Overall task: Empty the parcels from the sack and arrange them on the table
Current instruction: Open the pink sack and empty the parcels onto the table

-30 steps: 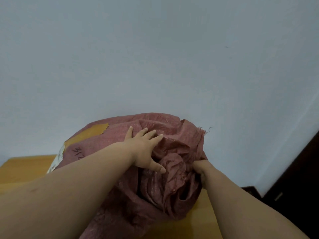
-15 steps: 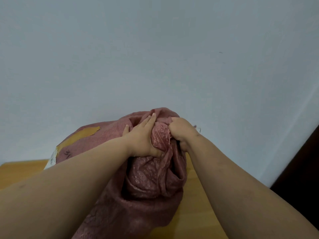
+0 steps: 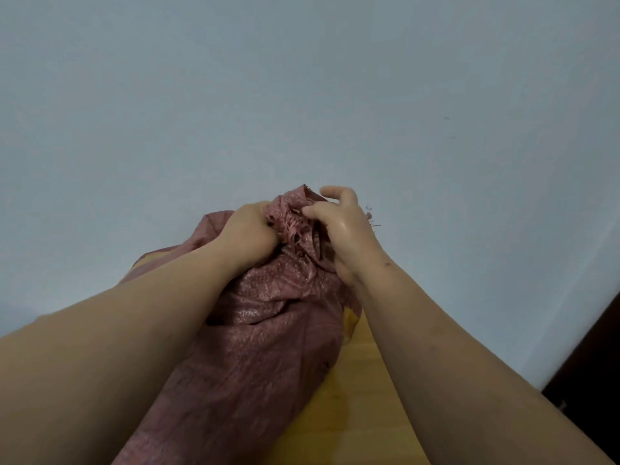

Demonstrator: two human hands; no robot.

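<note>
A dull red woven sack [image 3: 261, 347] stands upright on the wooden table [image 3: 355, 407], bulging below and bunched at its frayed top. My left hand [image 3: 248, 233] grips the gathered cloth on the left of the neck. On the right of the neck, my right hand [image 3: 342, 226] pinches the frayed edge between thumb and fingers. The parcels inside are hidden by the sack.
A plain pale wall [image 3: 302, 95] rises right behind the table. A dark piece of furniture or door [image 3: 597, 374] stands at the far right. A strip of bare table top shows to the right of the sack.
Both hands have climbed from the sack's side to its top and gathered the neck; the sack now stands taller and narrower. The yellow tape patch on its left has gone out of sight.
</note>
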